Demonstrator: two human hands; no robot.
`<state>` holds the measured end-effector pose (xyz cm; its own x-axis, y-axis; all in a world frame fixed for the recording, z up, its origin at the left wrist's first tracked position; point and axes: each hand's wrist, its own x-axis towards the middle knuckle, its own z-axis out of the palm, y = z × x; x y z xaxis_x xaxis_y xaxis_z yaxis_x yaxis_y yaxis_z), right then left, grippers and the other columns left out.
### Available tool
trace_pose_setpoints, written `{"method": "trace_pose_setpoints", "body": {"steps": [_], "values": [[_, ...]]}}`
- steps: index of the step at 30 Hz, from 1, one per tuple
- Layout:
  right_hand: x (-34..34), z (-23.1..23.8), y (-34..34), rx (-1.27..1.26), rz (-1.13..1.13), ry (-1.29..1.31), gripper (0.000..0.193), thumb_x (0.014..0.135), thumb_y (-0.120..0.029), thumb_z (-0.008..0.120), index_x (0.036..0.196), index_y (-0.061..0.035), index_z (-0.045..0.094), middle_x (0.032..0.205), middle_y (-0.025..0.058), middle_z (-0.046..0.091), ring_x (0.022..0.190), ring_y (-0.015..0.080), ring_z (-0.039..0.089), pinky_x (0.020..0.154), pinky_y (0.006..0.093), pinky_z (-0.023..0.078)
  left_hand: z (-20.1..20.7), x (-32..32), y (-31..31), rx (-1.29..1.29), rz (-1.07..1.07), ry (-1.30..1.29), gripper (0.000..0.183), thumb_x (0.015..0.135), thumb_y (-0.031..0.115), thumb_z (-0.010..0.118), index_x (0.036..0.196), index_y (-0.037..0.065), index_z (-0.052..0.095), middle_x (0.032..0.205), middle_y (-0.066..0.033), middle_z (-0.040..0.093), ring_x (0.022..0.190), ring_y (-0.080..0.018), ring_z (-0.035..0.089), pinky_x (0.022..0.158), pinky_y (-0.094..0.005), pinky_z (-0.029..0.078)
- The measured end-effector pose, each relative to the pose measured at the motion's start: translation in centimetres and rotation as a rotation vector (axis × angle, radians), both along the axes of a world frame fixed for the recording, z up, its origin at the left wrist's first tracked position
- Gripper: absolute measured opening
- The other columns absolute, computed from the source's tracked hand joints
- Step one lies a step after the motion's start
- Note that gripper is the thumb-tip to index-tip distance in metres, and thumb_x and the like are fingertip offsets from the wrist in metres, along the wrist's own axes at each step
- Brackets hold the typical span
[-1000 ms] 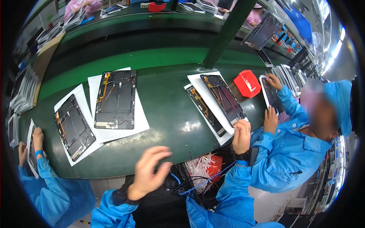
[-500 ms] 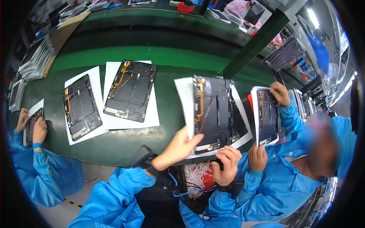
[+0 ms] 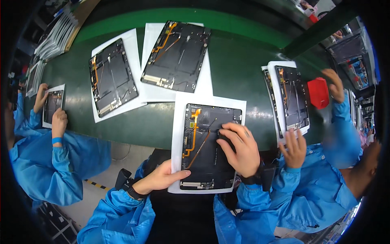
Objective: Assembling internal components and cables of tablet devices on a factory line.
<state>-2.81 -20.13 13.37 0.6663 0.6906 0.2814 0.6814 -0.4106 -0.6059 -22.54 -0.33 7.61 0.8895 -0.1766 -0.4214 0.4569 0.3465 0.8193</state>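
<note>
An opened tablet (image 3: 203,156), with black battery cells and orange ribbon cables, lies on a white sheet (image 3: 177,122) at the table's near edge, right in front of me. My left hand (image 3: 164,177) grips the lower left corner of tablet and sheet, thumb on top and fingers underneath. Over the tablet's right half, my right hand (image 3: 243,150) is bent, its fingertips close to the middle of the battery area. A small gap shows between its thumb and fingers, and nothing visible is held there. Part of the tablet's right side is hidden beneath this hand.
Two more opened tablets (image 3: 113,77) (image 3: 176,57) rest on white sheets farther back. At right, a co-worker's hand (image 3: 293,148) is beside stacked tablets (image 3: 290,97) and a red bin (image 3: 317,93). Another person handles a tablet (image 3: 53,105) at left. A green post (image 3: 313,34) rises at back right.
The tablet and its sheet have come from the right to the near edge in front of me. My right hand has moved onto the tablet. The whole view has shifted.
</note>
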Motion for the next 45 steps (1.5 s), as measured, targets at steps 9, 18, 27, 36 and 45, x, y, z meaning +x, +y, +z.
{"method": "trace_pose_setpoints", "body": {"steps": [9,18,27,36,45], "values": [[-0.9,-1.3,2.8,-0.112,-0.075,-0.064,0.018,0.083,-0.019,0.084,0.099,-0.0128,0.078,0.101,-0.003,0.067,0.091,0.0201,0.062,0.078,0.0371,0.04,0.8,-0.1,0.4,0.243,-0.039,-0.019,0.024,0.102,0.014,0.071,0.119,-0.001,0.067,0.093,-0.0026,0.07,0.085,-0.0086,0.063,0.075,-0.0279,0.054],[-1.2,-1.2,3.3,-0.138,-0.112,0.006,0.01,0.084,-0.014,0.082,0.092,-0.0141,0.077,0.101,-0.0033,0.067,0.092,0.0214,0.06,0.079,0.0376,0.039,6.3,-0.4,3.0,0.56,-0.088,-0.016,0.022,0.099,0.023,0.076,0.099,0.002,0.075,0.064,-0.0082,0.071,0.057,-0.0134,0.072,0.051,-0.0246,0.051],[-3.5,1.4,1.2,0.102,0.24,0.066,0.022,0.072,-0.001,0.084,0.09,-0.005,0.072,0.112,0.0101,0.067,0.106,0.0347,0.066,0.087,0.0436,0.053,4.9,1.5,-2.2,-0.391,0.132,0.119,0.041,0.114,0.021,0.05,0.147,-0.002,0.053,0.13,-0.0147,0.068,0.113,-0.0203,0.071,0.089,-0.0298,0.061],[-4.4,0.8,0.3,0.105,0.327,0.239,0.027,0.072,-0.001,0.085,0.096,-0.0056,0.076,0.112,0.0085,0.074,0.103,0.0297,0.072,0.084,0.0381,0.055,4.0,2.5,-2.2,-0.216,0.201,0.095,0.026,0.109,0.012,0.059,0.127,-0.006,0.066,0.107,-0.011,0.076,0.1,-0.0169,0.075,0.085,-0.0293,0.064],[-3.8,-0.5,0.7,0.145,0.353,0.178,0.029,0.072,-0.003,0.087,0.1,-0.0024,0.078,0.107,0.0096,0.076,0.094,0.029,0.074,0.077,0.0372,0.06,4.9,1.9,-1.7,0.314,0.205,-0.193,0.018,0.101,0.002,0.065,0.115,-0.006,0.072,0.091,-0.0148,0.079,0.081,-0.0196,0.079,0.072,-0.0293,0.064]]}}
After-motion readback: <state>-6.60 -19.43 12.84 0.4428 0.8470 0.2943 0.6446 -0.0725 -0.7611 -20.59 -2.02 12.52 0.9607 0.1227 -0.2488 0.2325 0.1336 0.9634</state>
